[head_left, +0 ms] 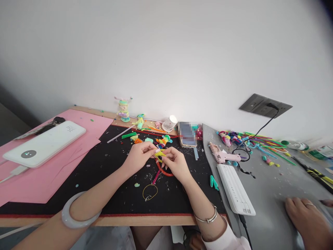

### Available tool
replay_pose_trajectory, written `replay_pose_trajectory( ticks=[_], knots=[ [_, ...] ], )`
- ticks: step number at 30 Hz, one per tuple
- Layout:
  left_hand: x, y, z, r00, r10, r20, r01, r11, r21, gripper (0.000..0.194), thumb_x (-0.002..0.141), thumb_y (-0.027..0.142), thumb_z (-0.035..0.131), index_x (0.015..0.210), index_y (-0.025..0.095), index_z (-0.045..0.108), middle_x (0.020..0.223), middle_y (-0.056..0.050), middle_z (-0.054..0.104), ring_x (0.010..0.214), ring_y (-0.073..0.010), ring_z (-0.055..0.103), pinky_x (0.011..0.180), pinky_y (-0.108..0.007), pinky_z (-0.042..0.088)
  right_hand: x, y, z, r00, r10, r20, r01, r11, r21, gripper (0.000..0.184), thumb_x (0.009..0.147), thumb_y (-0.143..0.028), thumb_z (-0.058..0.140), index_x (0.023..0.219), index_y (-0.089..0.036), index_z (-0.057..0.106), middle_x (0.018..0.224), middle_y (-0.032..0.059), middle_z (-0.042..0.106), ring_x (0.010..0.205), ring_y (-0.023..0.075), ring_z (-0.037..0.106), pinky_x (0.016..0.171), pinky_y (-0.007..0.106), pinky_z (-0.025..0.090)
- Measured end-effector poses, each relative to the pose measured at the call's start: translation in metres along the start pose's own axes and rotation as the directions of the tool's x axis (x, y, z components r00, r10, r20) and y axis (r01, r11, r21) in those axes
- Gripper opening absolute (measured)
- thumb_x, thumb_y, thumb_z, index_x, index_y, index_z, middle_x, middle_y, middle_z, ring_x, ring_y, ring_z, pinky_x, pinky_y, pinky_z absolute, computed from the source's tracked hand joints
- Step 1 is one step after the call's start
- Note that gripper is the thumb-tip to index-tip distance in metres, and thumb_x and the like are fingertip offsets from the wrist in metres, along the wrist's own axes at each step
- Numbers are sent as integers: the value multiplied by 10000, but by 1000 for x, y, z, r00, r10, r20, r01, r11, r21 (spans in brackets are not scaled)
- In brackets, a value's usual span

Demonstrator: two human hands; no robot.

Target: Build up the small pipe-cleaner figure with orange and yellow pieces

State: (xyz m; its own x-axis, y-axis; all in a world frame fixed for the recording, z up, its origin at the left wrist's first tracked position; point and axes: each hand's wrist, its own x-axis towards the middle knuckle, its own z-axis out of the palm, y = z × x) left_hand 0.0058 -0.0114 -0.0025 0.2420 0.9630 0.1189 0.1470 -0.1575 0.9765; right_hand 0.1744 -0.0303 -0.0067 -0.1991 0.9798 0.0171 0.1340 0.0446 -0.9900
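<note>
My left hand (pixel 140 154) and my right hand (pixel 174 162) meet over the black mat (pixel 104 166). Both pinch a small yellow pipe-cleaner piece (pixel 160 153) between fingertips. A red pipe-cleaner loop (pixel 163 171) lies just under my right hand, with a pink piece beside it. A thin gold ring of wire (pixel 150 192) lies on the mat nearer to me. A colourful pipe-cleaner figure (pixel 164 140) sits just beyond my hands. My left wrist wears a pale bangle, my right a thin silver bracelet.
A white power bank (pixel 45 142) rests on pink paper (pixel 39 173) at left. A phone (pixel 187 134) and a paper cup (pixel 169 123) stand by the wall. On the grey table at right: pink glue gun (pixel 223 155), white keyboard (pixel 235 189), loose pipe cleaners (pixel 262 142), another person's hand (pixel 308 218).
</note>
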Motion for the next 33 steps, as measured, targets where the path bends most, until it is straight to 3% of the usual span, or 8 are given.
replay_pose_trajectory(
  ticks=[9,16,23,26,29,33],
  knots=[
    [0,-3,3,999,7,35,-7,1000,8,187,782,338,595,723,161,591,675,-9,648,658,-179,664,661,-296,547,2,3,1,995,-6,-102,7,1000,12,160,732,-266,624,680,-177,500,528,-31,579,407,76,479,424,196,388],
    [-1,-5,5,999,46,-1,-46,999,-29,160,792,311,581,720,168,573,668,0,630,669,-176,655,660,-289,530,2,1,2,1000,5,1,-5,996,93,189,734,-300,642,799,-188,503,591,-31,621,430,83,510,435,201,414],
    [-1,-1,6,1000,3,-18,-4,999,-38,206,770,349,609,676,172,560,610,11,604,624,-165,637,630,-272,509,4,4,3,997,8,-78,-4,999,52,167,733,-270,628,685,-182,495,504,-43,570,372,64,438,391,187,355],
    [1,0,5,992,-108,60,118,977,-178,255,747,408,642,725,162,576,661,-9,633,654,-165,647,655,-276,522,4,5,0,993,-35,-115,38,999,26,116,744,-263,620,730,-178,541,533,-36,574,404,72,451,406,193,360],
    [3,1,2,944,-266,197,323,871,-369,341,787,495,576,829,157,563,725,-51,666,670,-167,657,655,-281,524,4,4,-5,986,-86,-142,85,996,-12,76,742,-235,620,790,-180,600,599,-21,587,452,85,485,449,213,408],
    [3,0,-1,870,-333,364,478,755,-450,318,794,456,597,884,159,529,750,-61,666,639,-128,633,645,-254,507,3,1,-10,964,-248,-92,245,968,-47,93,709,-147,619,772,-193,670,901,52,628,760,156,605,615,258,496]
  ],
)
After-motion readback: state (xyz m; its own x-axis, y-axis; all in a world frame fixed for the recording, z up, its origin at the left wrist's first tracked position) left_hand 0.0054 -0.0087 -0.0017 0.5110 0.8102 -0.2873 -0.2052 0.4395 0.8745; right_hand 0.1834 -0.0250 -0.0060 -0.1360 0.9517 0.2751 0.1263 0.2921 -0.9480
